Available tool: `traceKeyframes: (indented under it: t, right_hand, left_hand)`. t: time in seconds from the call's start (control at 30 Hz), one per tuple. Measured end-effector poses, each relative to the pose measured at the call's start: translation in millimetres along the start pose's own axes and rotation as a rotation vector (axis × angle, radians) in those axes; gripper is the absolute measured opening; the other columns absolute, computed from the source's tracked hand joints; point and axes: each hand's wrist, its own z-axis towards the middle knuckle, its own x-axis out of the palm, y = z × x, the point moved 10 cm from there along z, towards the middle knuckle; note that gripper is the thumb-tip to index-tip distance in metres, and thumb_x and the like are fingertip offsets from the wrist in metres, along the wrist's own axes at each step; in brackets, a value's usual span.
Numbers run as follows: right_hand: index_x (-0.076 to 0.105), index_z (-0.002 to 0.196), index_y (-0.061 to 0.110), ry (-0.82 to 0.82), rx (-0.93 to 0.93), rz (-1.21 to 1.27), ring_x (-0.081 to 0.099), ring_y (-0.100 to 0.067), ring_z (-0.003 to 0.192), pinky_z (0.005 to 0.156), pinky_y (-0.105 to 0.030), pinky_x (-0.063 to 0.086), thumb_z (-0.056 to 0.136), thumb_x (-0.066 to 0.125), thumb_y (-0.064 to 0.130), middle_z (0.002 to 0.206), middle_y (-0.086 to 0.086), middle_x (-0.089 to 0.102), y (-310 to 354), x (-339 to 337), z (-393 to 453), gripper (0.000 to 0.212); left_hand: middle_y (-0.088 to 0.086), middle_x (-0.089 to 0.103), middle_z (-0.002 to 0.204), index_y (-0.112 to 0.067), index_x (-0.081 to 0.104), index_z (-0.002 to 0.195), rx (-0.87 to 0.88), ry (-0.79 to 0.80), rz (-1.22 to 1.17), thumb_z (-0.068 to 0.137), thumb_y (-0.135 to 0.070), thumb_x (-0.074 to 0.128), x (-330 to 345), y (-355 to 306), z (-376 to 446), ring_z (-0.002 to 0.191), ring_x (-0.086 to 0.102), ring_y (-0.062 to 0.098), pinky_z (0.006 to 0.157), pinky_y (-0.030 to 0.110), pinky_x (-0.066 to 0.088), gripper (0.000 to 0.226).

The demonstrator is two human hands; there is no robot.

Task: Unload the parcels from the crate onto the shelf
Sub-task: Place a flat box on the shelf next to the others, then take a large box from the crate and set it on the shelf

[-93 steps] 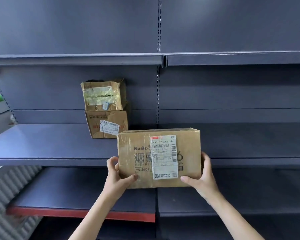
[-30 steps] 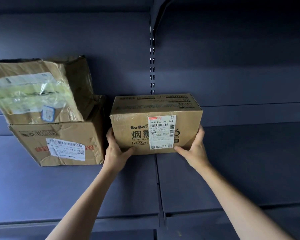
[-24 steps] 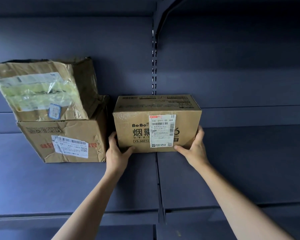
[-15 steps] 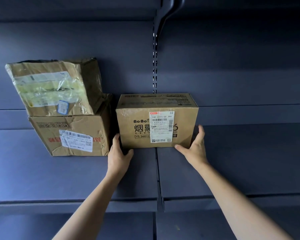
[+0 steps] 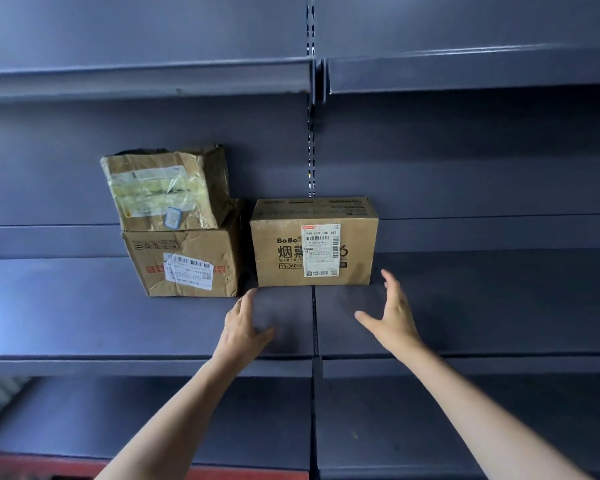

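A brown BoBo parcel [image 5: 284, 251] with a white shipping label stands at the back of the dark blue middle shelf [image 5: 118, 317], across the seam between two shelf boards. To its left, a crumpled taped parcel [image 5: 163, 188] sits on top of a dented brown parcel [image 5: 187, 261]. My left hand [image 5: 245, 327] hovers over the shelf just below the BoBo parcel's left corner, fingers relaxed, holding nothing. My right hand [image 5: 394, 317] is spread open below its right corner, clear of the box. The crate is out of view.
An upper shelf [image 5: 146, 81] overhangs the parcels. A slotted upright [image 5: 311, 157] runs down the back panel behind the BoBo parcel. Lower shelves [image 5: 153, 420] lie beneath, one with a red front edge [image 5: 32, 467] at the bottom left.
Both hands set the BoBo parcel down beside the stacked pair, let go of it and drew back toward me. The view has pulled back from the shelf.
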Motion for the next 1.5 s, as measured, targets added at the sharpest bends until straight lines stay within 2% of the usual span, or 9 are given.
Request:
traceKeyframes:
  t: [0.13,0.33,0.53,0.73,0.83,1.07,1.27,1.37,1.5]
  right_hand:
    - [0.015,0.145,0.023,0.004,-0.012,-0.008,0.028,-0.021,0.136,0.104,-0.034,0.031,0.077,0.073,0.020,0.151,-0.005,0.024,13.1,-10.4,-21.7,0.089]
    - [0.016,0.144,0.025,0.024,0.029,-0.005,0.029,-0.024,0.134,0.102,-0.037,0.033,0.077,0.073,0.023,0.149,-0.007,0.024,22.4,-18.5,-47.5,0.088]
    - [0.019,0.142,0.025,0.038,0.024,-0.013,0.032,-0.023,0.132,0.093,-0.028,0.029,0.076,0.072,0.026,0.147,-0.008,0.025,36.6,-25.3,-80.6,0.085]
    - [0.023,0.141,0.023,0.058,0.009,-0.042,0.033,-0.025,0.131,0.092,-0.027,0.027,0.078,0.071,0.025,0.146,-0.009,0.029,44.7,-27.2,-125.9,0.079]
    - [0.024,0.141,0.019,0.082,0.009,-0.060,0.032,-0.025,0.132,0.097,-0.028,0.028,0.078,0.071,0.022,0.146,-0.010,0.030,41.4,-17.9,-158.9,0.079]
    - [0.020,0.145,0.016,0.221,0.155,-0.120,0.029,-0.025,0.135,0.106,-0.032,0.026,0.078,0.071,0.018,0.149,-0.011,0.028,15.1,39.2,-244.3,0.084]
    - [0.019,0.146,0.017,0.303,0.279,-0.155,0.026,-0.026,0.137,0.108,-0.037,0.026,0.080,0.069,0.019,0.151,-0.009,0.025,7.3,102.8,-318.0,0.083]
    - [0.022,0.145,0.018,0.317,0.362,-0.169,0.030,-0.027,0.135,0.107,-0.039,0.030,0.080,0.068,0.020,0.148,-0.012,0.029,5.8,134.8,-351.8,0.080]
    - [0.024,0.143,0.020,0.352,0.415,-0.199,0.036,-0.029,0.130,0.102,-0.037,0.033,0.080,0.069,0.022,0.144,-0.015,0.033,7.3,176.0,-392.2,0.077]
  left_hand:
    - [0.013,0.036,0.147,-0.010,0.023,0.146,0.016,0.001,0.013,0.081,-0.022,0.069,-10.8,-8.5,-25.5,0.134,0.034,0.031,0.107,0.038,0.031,0.081]
    - [0.010,0.036,0.148,-0.014,0.023,0.145,0.032,-0.009,0.021,0.081,-0.024,0.067,-29.2,-19.9,-58.6,0.134,0.032,0.031,0.106,0.039,0.030,0.079]
    - [0.011,0.035,0.148,-0.018,0.022,0.145,0.016,-0.025,0.017,0.081,-0.024,0.067,-48.8,-26.1,-94.4,0.135,0.030,0.033,0.108,0.043,0.030,0.079]
    - [0.009,0.031,0.150,-0.021,0.020,0.146,-0.011,-0.010,-0.005,0.082,-0.029,0.065,-55.9,-13.5,-141.1,0.137,0.027,0.032,0.110,0.045,0.030,0.078]
    - [0.010,0.035,0.147,-0.018,0.023,0.145,-0.050,0.001,-0.027,0.082,-0.027,0.065,-50.9,10.8,-171.1,0.135,0.029,0.031,0.110,0.046,0.032,0.076]
    - [0.014,0.038,0.146,-0.009,0.029,0.143,-0.172,0.099,0.041,0.082,-0.021,0.068,-44.1,109.5,-239.3,0.136,0.031,0.032,0.111,0.040,0.026,0.074]
    - [0.015,0.037,0.147,-0.007,0.027,0.145,-0.230,0.209,0.110,0.082,-0.023,0.067,-61.5,190.8,-280.4,0.136,0.030,0.033,0.112,0.040,0.027,0.076]
    - [0.016,0.038,0.147,-0.002,0.026,0.145,-0.218,0.278,0.154,0.084,-0.024,0.066,-66.2,225.9,-295.4,0.138,0.030,0.032,0.113,0.038,0.026,0.076]
    - [0.014,0.038,0.147,-0.005,0.026,0.145,-0.257,0.381,0.178,0.084,-0.025,0.066,-70.8,273.0,-315.3,0.137,0.031,0.033,0.112,0.037,0.026,0.075]
